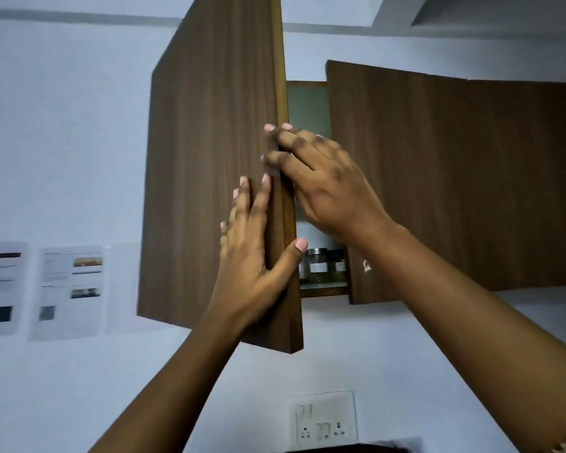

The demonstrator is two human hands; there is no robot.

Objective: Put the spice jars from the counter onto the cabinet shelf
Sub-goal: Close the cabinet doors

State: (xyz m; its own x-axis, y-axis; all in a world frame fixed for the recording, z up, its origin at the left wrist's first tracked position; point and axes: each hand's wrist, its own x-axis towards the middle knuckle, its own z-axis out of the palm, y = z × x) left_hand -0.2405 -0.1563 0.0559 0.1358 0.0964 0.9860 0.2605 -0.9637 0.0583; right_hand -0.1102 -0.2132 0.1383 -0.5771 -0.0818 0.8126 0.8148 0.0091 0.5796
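A brown wooden wall cabinet hangs ahead with both doors partly swung out. My left hand holds the free edge of the left cabinet door, fingers flat on its outer face and thumb on the inner side. Higher up, my right hand grips the same edge, its fingers wrapped over onto the outer face. Through the gap between the doors, two glass spice jars with labels stand on the cabinet shelf. The counter is out of view.
The right cabinet door stands slightly ajar beside my right forearm. Printed sheets are stuck on the pale wall at the left. A white switch and socket plate sits on the wall below the cabinet.
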